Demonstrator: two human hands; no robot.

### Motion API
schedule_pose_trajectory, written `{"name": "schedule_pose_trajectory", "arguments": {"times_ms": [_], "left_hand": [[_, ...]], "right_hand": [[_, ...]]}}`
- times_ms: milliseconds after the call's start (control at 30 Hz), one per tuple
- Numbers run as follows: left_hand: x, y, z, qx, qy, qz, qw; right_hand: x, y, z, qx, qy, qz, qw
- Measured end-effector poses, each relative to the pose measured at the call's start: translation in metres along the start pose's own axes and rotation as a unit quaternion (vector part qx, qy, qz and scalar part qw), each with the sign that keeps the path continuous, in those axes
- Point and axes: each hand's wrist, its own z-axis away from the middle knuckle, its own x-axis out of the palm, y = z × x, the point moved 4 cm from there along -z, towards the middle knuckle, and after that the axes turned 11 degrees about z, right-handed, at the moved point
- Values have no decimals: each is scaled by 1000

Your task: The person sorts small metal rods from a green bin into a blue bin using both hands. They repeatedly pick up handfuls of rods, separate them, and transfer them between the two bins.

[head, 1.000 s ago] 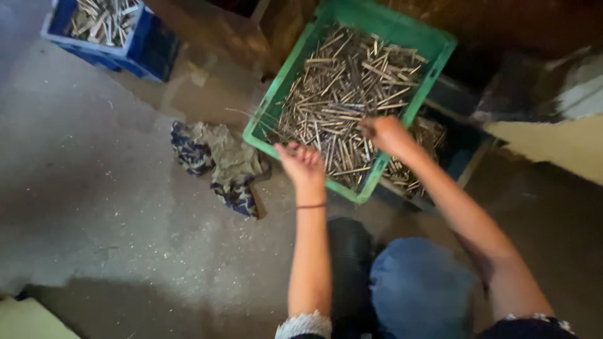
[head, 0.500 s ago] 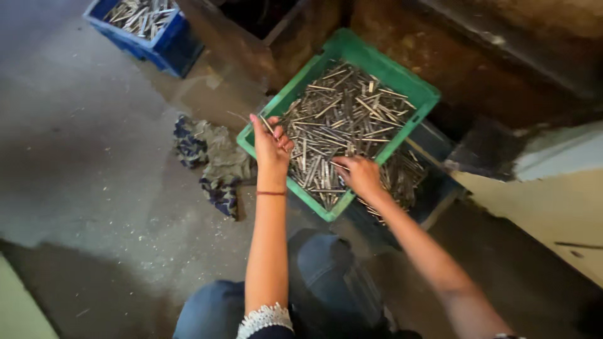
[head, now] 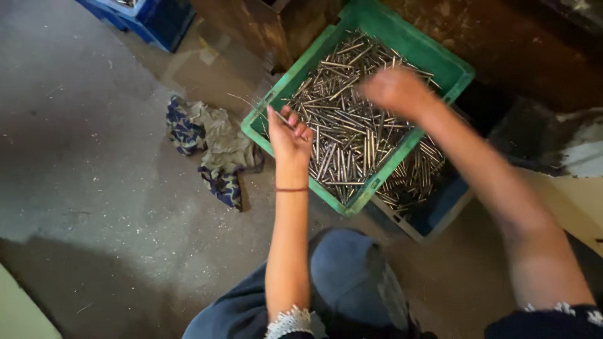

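Looks like a small metalworking workshop, the gritty floor-level kind. Main giveaway is the green plastic crate (head: pixel 433 59) packed with loose thin metal rods (head: pixel 342 125), all the same sort of part. Tucked under that crate's lower right side there's a blue bin (head: pixel 433 210) with more of the same rods, and another blue crate (head: pixel 160 19) sits well off to its upper left. The bare concrete floor (head: pixel 94 157) is dusty and speckled with bits, and a dirty crumpled rag (head: pixel 213 147) lies just left of the green crate.
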Motion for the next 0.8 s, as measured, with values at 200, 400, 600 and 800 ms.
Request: {"name": "schedule_pose_trajectory", "arguments": {"times_ms": [200,400,600,800], "left_hand": [[77,4,21,22,-60,-66,996],[33,-47,95,-37,-52,59,996],[-20,-91,82,-97,23,52,994],[-30,-67,39,-1,33,9,999]], "right_hand": [[-9,62,11,304,110,2,946],[44,26,39,396,-124,-75,907],[49,18,45,423,-180,-109,882],[54,2,45,382,-325,-30,865]]}}
